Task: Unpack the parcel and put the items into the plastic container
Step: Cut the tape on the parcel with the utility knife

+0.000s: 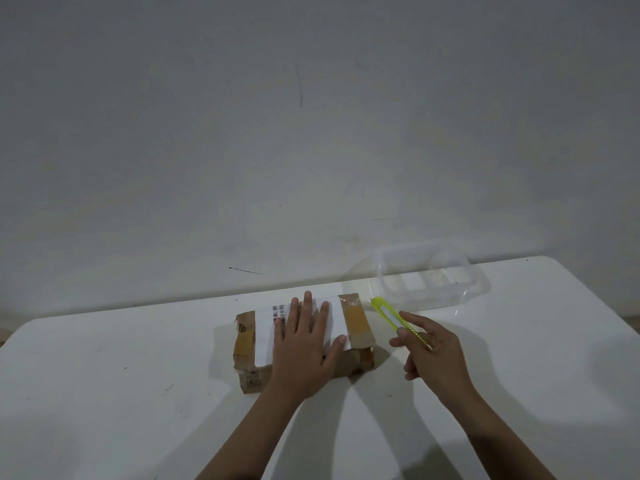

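Observation:
A brown cardboard parcel (356, 322) with tape bands and a white shipping label lies on the white table (104, 393). My left hand (304, 344) rests flat on its top, fingers spread. Just right of the parcel, my right hand (433, 348) holds a yellow-green utility knife (388, 315) by its rear end, with the knife's front tip pointing up-left near the parcel's right end. A clear plastic container (481, 282) stands open behind the knife at the table's far edge.
A grey-white wall rises directly behind the table. The table's rounded corners show at the far right and at the left.

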